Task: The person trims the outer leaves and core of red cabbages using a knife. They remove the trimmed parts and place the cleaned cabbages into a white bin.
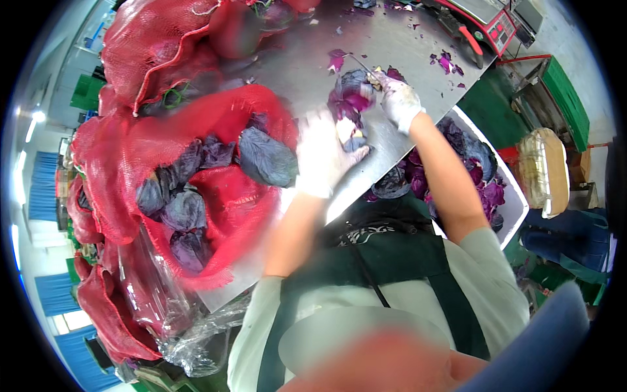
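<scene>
My right hand (399, 100), in a white glove stained purple, grips a thin-bladed knife (358, 62). The blade points away to the left, towards a loose purple leaf (336, 60). Between my hands lie red cabbage leaves and cut pieces (350, 105) on a stainless steel table (294, 63). My left hand (318, 149), gloved in white and blurred, has its thumb spread to the right, beside the pieces; nothing shows in its grasp. Just left of it, a large outer cabbage leaf (267, 157) lies at the mouth of an opened red mesh sack (245, 196) with more leaves inside.
Full red mesh sacks (161, 49) crowd the left side. A white bin (517, 215) of purple leaves stands below the table's right edge. At the far right corner are a red scale (499, 32) and a red-handled knife (471, 41). Clear plastic wrap (196, 343) hangs lower left.
</scene>
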A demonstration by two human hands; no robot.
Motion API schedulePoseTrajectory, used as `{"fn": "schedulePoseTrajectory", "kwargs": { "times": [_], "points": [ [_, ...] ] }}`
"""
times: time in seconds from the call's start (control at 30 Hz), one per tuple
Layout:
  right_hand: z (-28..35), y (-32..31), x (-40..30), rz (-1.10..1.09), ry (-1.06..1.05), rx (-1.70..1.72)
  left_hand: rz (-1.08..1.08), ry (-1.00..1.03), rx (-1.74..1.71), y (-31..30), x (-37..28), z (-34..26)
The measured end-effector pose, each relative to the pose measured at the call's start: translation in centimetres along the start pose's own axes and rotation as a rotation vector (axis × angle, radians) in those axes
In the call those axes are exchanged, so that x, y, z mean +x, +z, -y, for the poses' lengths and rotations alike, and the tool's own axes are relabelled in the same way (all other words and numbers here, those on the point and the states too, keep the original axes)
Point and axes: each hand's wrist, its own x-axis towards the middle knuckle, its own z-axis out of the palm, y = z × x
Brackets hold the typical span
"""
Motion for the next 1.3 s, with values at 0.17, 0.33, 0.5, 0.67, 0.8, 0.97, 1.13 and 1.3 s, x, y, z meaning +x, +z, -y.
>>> {"fn": "schedulePoseTrajectory", "kwargs": {
  "times": [0.17, 0.33, 0.5, 0.67, 0.8, 0.97, 1.13, 1.3],
  "points": [
    [0.4, -3.4, 2.1, 0.554, 0.737, 0.509, -0.105, 0.048, -0.288, -0.3, -2.1, 2.3],
    [4.8, -0.4, -1.5, 0.217, -0.151, 0.287, -0.083, 0.055, -0.281, 0.0, -2.2, 3.1],
    [0.4, 2.2, 0.0, 0.252, 0.339, 0.798, -0.135, 0.136, -0.283, 0.3, -2.8, 4.1],
    [-4.1, -0.2, 3.3, 0.334, 0.432, -0.482, -0.155, 0.111, -0.405, 0.2, -3.6, 5.4],
    [-0.5, 0.1, 0.3, 0.341, 0.476, 0.882, -0.120, 0.088, -0.430, 0.3, -3.8, 5.7],
    [3.7, -0.2, -0.6, 0.708, 0.532, 0.680, -0.096, 0.097, -0.408, 0.1, -3.4, 5.7],
    [4.1, -1.3, 1.2, 0.704, 0.204, 0.284, -0.093, 0.158, -0.381, 0.1, -3.1, 5.1],
    [2.6, -0.1, 0.1, 0.594, 0.155, 0.216, -0.083, 0.116, -0.359, 0.5, -3.1, 4.3]
  ]
}}
